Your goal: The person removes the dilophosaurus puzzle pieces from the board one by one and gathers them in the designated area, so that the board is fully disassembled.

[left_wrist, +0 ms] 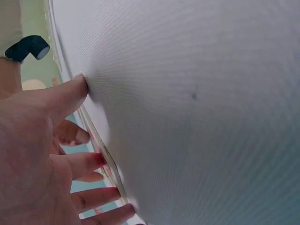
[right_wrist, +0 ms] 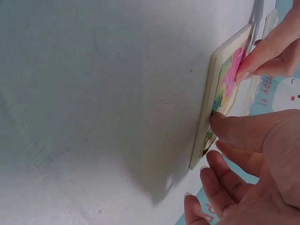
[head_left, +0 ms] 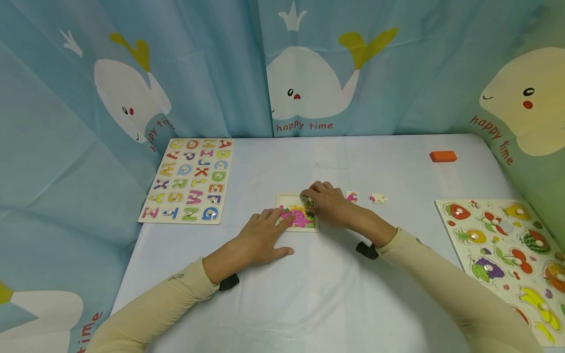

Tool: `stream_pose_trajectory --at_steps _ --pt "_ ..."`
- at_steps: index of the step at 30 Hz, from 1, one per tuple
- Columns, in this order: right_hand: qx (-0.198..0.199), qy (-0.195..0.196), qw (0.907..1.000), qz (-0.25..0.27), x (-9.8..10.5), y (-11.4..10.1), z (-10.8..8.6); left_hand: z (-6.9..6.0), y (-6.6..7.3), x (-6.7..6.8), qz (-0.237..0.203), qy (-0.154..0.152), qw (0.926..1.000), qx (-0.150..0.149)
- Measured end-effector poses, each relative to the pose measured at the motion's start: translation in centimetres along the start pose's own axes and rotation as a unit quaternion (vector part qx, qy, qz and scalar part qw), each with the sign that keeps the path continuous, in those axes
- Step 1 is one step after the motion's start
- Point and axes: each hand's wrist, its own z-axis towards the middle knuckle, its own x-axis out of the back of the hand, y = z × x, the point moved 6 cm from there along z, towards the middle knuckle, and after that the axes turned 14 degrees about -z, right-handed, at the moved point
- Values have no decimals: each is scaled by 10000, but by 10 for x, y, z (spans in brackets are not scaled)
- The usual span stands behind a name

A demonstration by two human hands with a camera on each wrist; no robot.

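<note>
1. Alphabet board is off to the person's left, fruit board to the right, orange block toward the back. Whale-print curtain behind.
2. Small dinosaur puzzle sits mid-table between the hands; two loose pieces lie just beyond the right hand, which blocks the puzzle's upper right corner.
3. Left hand is spread, fingertips on the puzzle's left side. Right hand pinches a greenish piece over the far corner. Hands are near each other, not touching.
4. Head view misses the puzzle's thick edge; right wrist shows it. Left wrist catches the thumb down on the cloth.
5. Pale, woody-looking rim, glossy pink dino, fine-ribbed white cloth.
</note>
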Motion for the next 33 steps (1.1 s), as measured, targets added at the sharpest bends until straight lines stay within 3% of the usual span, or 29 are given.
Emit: stream_pose_trajectory --at_steps 15,26,33 --pt "-52 148 9998 109 1 1 -4 1 0 -1 66 -1 10000 -9" --pt "185 852 9961 129 4 -4 -9 1 0 -1 49 27 10000 14" --pt "321 1190 9910 522 7 -2 -9 0 0 0 11 26 10000 -11"
